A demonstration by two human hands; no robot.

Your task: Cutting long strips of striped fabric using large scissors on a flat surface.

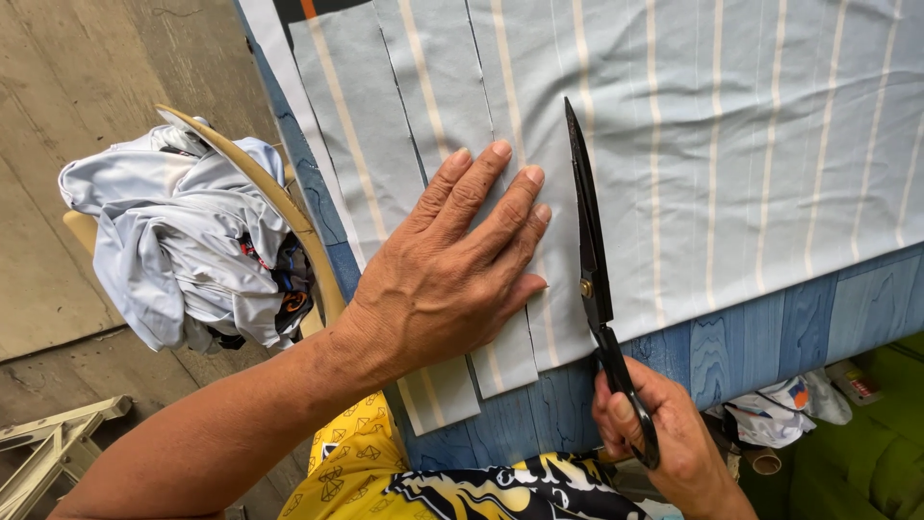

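A grey-blue cloth with pale stripes lies spread on a blue wood-grain table. Its left part is cut into long strips. My left hand lies flat, fingers apart, pressing down the strips beside the cut. My right hand grips the handles of large black scissors at the table's near edge. The closed blades lie on the cloth, pointing away from me, just right of my left fingertips.
To the left, a chair with a curved wooden back carries a heap of pale grey clothing. A white frame stands at the lower left on the concrete floor. Cloth scraps and a green surface lie below the table at right.
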